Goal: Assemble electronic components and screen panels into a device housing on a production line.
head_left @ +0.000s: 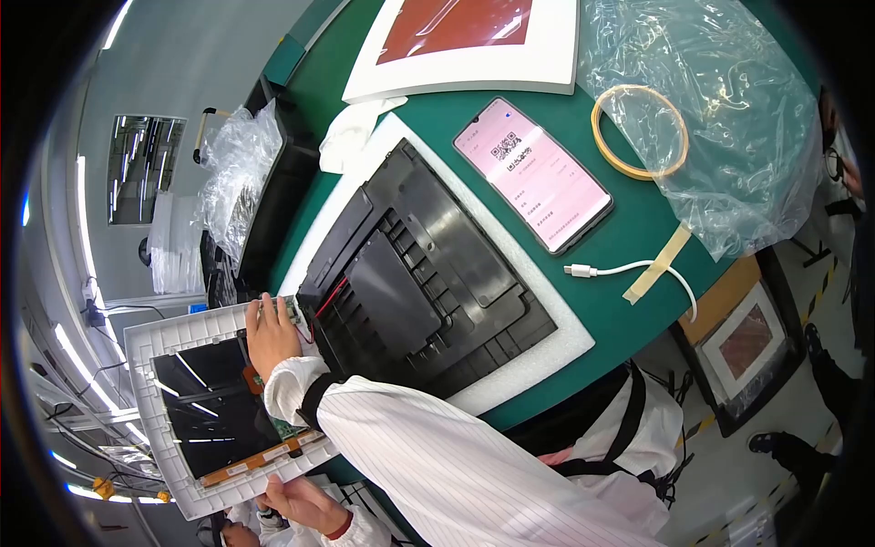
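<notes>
A white plastic frame housing (150,383) stands tilted at the table's left edge, holding a dark glossy display panel (214,401) with an orange strip (251,463) along its lower side. My left hand (305,504) grips the housing's lower edge, thumb on top. Across the housing's inner right side lies my right hand (272,339), fingers stretched out, resting near a small circuit board (292,314). A thin red wire (330,299) runs by a black plastic back cover (410,264), which lies on a white foam sheet (570,339). My right palm's underside is hidden.
A phone (538,178) with a lit screen, a tape roll (599,132), clear plastic bags (720,118) and a taped white cable (629,267) lie on the green table. Another white frame (556,77) lies behind. A black bin (287,182) holds plastic wrap. Other people stand at right and lower left.
</notes>
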A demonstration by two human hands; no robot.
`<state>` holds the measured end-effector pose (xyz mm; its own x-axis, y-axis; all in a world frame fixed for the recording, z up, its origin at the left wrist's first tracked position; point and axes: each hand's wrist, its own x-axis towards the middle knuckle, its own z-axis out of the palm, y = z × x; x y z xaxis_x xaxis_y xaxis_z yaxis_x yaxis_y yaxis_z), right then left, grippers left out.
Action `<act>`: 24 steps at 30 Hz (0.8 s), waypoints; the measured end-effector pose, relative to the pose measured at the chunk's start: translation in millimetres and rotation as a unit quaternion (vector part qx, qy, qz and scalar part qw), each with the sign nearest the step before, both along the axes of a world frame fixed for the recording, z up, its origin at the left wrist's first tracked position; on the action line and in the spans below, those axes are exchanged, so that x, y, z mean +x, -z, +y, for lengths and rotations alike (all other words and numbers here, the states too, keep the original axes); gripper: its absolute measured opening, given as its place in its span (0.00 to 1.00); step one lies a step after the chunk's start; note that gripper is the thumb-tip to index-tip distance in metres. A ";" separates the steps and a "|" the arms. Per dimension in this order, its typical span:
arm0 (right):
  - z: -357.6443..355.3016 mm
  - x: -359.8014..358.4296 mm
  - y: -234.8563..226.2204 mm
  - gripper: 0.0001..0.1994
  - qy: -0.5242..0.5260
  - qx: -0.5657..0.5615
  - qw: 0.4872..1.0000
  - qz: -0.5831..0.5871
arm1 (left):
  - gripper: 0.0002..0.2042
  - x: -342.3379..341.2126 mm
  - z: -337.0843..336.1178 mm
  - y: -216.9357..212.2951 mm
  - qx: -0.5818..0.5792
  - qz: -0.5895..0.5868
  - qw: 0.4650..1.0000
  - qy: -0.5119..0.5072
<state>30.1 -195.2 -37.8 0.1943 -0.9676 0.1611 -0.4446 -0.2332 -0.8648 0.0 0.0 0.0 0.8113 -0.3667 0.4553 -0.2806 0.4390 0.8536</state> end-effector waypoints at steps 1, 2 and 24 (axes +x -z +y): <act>0.5 -1.2 -1.4 0.23 -0.002 0.002 1.000 0.000 | 0.09 0.6 1.3 -1.4 0.009 -0.011 1.000 -0.015; 1.0 -2.3 -2.9 0.22 -0.004 0.003 1.000 -0.001 | 0.09 1.2 2.6 -2.8 0.018 -0.022 0.999 -0.031; -0.7 -7.0 0.8 0.22 0.015 -0.005 1.000 -0.006 | 0.07 3.4 1.1 1.5 0.010 -0.003 1.000 -0.020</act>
